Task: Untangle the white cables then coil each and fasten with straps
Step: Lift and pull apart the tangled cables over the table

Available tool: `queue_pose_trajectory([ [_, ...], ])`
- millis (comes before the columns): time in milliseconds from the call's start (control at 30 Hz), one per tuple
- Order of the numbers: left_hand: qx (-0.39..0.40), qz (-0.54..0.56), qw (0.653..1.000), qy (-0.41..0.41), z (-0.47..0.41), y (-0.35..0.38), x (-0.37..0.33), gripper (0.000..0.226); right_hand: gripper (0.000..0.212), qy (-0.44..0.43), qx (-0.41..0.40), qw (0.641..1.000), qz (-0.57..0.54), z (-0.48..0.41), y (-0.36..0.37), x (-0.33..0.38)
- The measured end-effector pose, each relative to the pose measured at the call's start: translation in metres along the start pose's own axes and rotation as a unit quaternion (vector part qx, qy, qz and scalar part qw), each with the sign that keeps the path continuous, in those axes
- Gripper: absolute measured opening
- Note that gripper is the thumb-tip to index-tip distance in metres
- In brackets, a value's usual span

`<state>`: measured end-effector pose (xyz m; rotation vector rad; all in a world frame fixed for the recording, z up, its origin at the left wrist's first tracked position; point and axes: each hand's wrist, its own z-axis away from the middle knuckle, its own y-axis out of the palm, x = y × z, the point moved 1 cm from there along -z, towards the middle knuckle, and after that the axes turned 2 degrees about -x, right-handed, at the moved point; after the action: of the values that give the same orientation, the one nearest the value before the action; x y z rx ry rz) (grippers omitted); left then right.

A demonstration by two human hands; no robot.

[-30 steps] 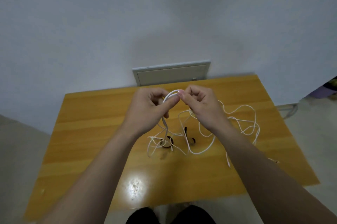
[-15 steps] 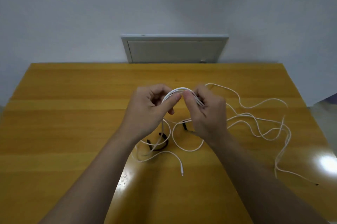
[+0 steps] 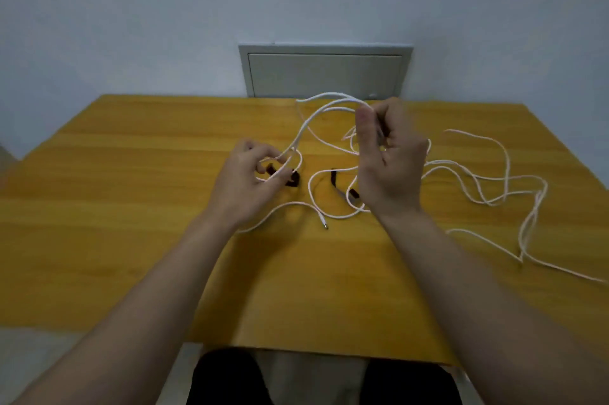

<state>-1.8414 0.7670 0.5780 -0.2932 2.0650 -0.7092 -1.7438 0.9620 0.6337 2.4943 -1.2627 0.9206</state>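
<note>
Thin white cables [image 3: 474, 179] lie tangled over the middle and right of the wooden table [image 3: 131, 240]. My right hand [image 3: 389, 160] is raised above the table and pinches a cable loop between thumb and fingers. From it a white strand [image 3: 308, 123] arcs down to my left hand [image 3: 248, 180], whose fingers hold a small loop of cable low over the table. A loose cable end with a metal plug [image 3: 324, 225] rests between my wrists. Two dark straps lie under the hands: one [image 3: 291, 179] by my left fingers, one [image 3: 339, 185] partly hidden by my right hand.
The table's far edge meets a pale wall with a grey metal panel [image 3: 324, 75]. Cable strands trail off toward the table's right edge [image 3: 560, 272]. The left part of the table top is bare wood. My dark-clothed legs [image 3: 230, 378] show below the near edge.
My hands, close together around one loop before, have drawn apart: the right rose and moved right, the left dropped toward the table. A length of cable now stretches between them.
</note>
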Motion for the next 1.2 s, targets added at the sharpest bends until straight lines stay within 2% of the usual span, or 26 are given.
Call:
queue_pose_trajectory([
  [33, -0.011, -0.021, 1.000, -0.008, 0.005, -0.002, -0.004, 0.010, 0.031, -0.013, 0.001, 1.000, 0.024, 0.003, -0.009, 0.006],
  [133, -0.049, -0.109, 0.993, 0.009, 0.003, -0.017, -0.032, 0.024, 0.025, -0.038, 0.028, 0.993, 0.111, 0.005, -0.038, 0.020],
  [233, -0.089, -0.178, 0.979, 0.033, -0.008, -0.038, -0.068, 0.027, 0.026, -0.025, 0.091, 0.980, 0.177, 0.002, -0.061, 0.034],
  [300, -0.107, -0.184, 0.976, 0.034, -0.011, -0.046, -0.084, 0.029, 0.027, -0.009, 0.113, 0.976, 0.187, 0.003, -0.072, 0.044],
  [400, -0.136, -0.127, 0.982, 0.023, -0.010, -0.052, -0.103, 0.028, 0.025, 0.026, 0.115, 0.980, 0.157, 0.008, -0.082, 0.057],
  [500, -0.146, -0.038, 0.988, -0.005, -0.009, -0.052, -0.116, 0.022, 0.010, 0.082, 0.103, 0.986, 0.099, 0.009, -0.080, 0.062],
  [600, -0.129, 0.038, 0.990, -0.051, -0.008, -0.050, -0.120, 0.023, 0.053, 0.168, 0.088, 0.982, 0.022, 0.009, -0.075, 0.064],
  [667, -0.119, 0.070, 0.987, -0.077, -0.009, -0.048, -0.122, 0.027, 0.054, 0.176, 0.095, 0.979, 0.033, 0.011, -0.070, 0.063],
  [733, -0.103, 0.109, 0.980, -0.127, -0.010, -0.046, -0.123, 0.031, 0.038, 0.169, 0.130, 0.973, 0.083, 0.017, -0.063, 0.055],
  [833, -0.076, 0.212, 0.948, -0.223, -0.013, -0.040, -0.120, 0.036, 0.019, 0.176, 0.218, 0.956, 0.091, 0.032, -0.050, 0.043],
  [900, -0.068, 0.294, 0.912, -0.277, -0.016, -0.032, -0.116, 0.032, 0.029, 0.195, 0.295, 0.933, 0.074, 0.045, -0.041, 0.037],
  [967, -0.054, 0.379, 0.868, -0.315, -0.018, -0.023, -0.112, 0.027, 0.043, 0.210, 0.339, 0.916, 0.040, 0.056, -0.032, 0.032],
  [1033, -0.031, 0.443, 0.833, -0.330, -0.019, -0.017, -0.108, 0.030, 0.035, 0.228, 0.327, 0.917, -0.011, 0.062, -0.021, 0.022],
  [1100, -0.013, 0.461, 0.824, -0.330, -0.021, -0.013, -0.100, 0.031, 0.016, 0.251, 0.279, 0.926, -0.044, 0.060, -0.016, 0.012],
  [1133, -0.011, 0.447, 0.832, -0.328, -0.022, -0.012, -0.095, 0.031, 0.020, 0.250, 0.257, 0.933, -0.040, 0.057, -0.016, 0.008],
  [1200, -0.026, 0.378, 0.869, -0.318, -0.024, -0.013, -0.084, 0.028, 0.034, 0.240, 0.224, 0.944, -0.016, 0.050, -0.022, 0.004],
])
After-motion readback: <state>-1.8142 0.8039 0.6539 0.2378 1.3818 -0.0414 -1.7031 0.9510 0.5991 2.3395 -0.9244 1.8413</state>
